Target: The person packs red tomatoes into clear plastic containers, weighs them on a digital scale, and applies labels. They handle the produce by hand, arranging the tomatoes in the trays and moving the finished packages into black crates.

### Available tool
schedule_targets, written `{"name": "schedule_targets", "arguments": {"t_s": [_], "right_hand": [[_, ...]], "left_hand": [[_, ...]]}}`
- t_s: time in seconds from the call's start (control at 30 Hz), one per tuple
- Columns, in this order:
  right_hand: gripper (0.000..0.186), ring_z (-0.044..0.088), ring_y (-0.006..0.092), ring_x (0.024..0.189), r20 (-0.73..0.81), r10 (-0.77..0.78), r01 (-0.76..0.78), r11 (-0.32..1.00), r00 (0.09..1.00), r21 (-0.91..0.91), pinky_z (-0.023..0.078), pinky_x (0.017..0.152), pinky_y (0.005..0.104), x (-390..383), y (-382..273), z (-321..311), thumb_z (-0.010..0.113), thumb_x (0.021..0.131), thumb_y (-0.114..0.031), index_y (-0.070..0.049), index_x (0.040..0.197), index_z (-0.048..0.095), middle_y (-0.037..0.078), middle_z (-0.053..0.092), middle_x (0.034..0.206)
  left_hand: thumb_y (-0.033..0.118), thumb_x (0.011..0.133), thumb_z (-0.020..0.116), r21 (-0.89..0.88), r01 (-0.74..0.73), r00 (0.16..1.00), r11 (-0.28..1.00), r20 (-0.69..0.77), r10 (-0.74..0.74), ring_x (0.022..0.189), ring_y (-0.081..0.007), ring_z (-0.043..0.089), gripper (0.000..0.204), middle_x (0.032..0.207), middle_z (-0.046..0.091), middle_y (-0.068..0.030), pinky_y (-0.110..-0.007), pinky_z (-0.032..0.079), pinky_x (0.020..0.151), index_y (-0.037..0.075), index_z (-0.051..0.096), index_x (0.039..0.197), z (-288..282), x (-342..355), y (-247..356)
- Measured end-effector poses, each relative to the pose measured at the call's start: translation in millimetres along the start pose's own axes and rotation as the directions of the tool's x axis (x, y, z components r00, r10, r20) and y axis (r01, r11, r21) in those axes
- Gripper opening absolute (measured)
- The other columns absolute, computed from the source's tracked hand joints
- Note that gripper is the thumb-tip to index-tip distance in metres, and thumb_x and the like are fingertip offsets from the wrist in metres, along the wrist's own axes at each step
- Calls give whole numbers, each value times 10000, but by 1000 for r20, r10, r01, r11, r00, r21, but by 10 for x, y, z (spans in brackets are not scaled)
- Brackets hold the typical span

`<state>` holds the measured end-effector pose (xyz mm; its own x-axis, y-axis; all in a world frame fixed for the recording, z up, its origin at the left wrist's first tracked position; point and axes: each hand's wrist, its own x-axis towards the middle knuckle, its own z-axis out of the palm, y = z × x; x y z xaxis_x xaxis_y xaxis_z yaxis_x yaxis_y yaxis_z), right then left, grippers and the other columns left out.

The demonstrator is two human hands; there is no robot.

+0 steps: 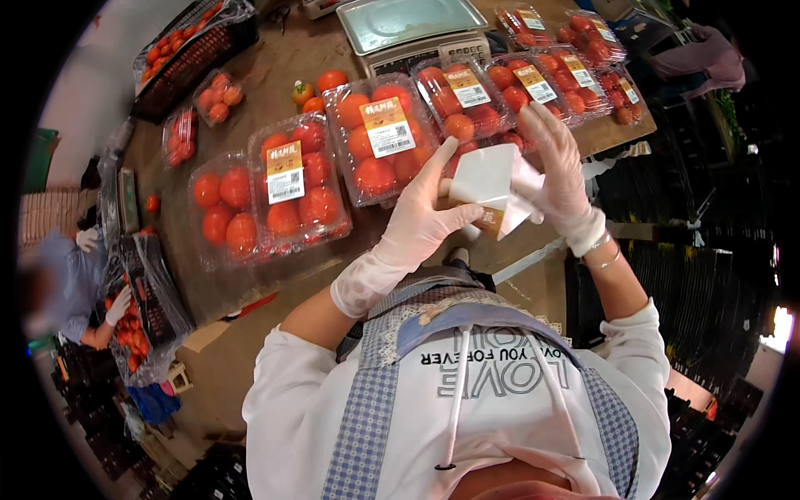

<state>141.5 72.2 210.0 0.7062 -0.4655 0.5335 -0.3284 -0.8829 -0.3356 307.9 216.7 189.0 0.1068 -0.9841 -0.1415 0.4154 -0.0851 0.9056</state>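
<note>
Both of my hands wear thin whitish gloves. My left hand [423, 218] is closed round the left side of a white label roll [482, 177], its thumb along the lower edge. Part of an orange-brown printed label shows at the roll's underside. At the roll's right side is my right hand [560, 171], its fingers stretched out away from me; the part nearest the roll is blurred. Just beyond my left hand lies a clear tomato pack [354, 162] with an orange and white label. Another labelled tomato pack [318, 204] sits to its left, beside an unlabelled tomato pack [218, 237].
More labelled tomato packs [475, 125] line the table's [275, 67] right side. A scale [408, 25] stands at the back. Loose tomatoes [332, 80] lie near it. A dark crate [187, 62] of tomatoes is far left. A co-worker's gloved hand [118, 307] reaches over another crate [154, 292].
</note>
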Motion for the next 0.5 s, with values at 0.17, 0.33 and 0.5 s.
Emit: {"name": "schedule_targets", "arguments": {"t_s": [0.17, 0.33, 0.5], "right_hand": [[289, 581, 254, 1006, 363, 159, -393, 477, 918, 786, 442, 883, 360, -314, -313, 7, 658, 780, -103, -25, 1057, 626, 112, 593, 1108], [186, 588, 113, 901, 460, 370, -571, 294, 807, 766, 467, 820, 249, -474, -446, 175, 625, 844, -78, 4, 1011, 617, 61, 633, 997], [119, 565, 68, 764, 482, 446, -632, 292, 754, 718, 473, 689, 221, -405, -395, 312, 662, 805, -39, 19, 899, 618, 17, 627, 839]], "left_hand": [[136, 737, 754, 430, -171, 985, 886, 64, 159, 1055, -143, 536, 653, 1178, 566, -88, -282, 430, 909, 6, 452, 1301, 147, -19, 99], [115, 787, 718, 182, 45, 997, 982, 51, -55, 873, -94, 593, 341, 931, 659, -56, -246, 477, 791, -7, 617, 1089, -9, -94, -12], [100, 814, 690, -1, -43, 997, 999, -70, 42, 835, -78, 600, 213, 911, 667, -49, -228, 499, 751, 0, 664, 1001, -108, -114, -161]]}}
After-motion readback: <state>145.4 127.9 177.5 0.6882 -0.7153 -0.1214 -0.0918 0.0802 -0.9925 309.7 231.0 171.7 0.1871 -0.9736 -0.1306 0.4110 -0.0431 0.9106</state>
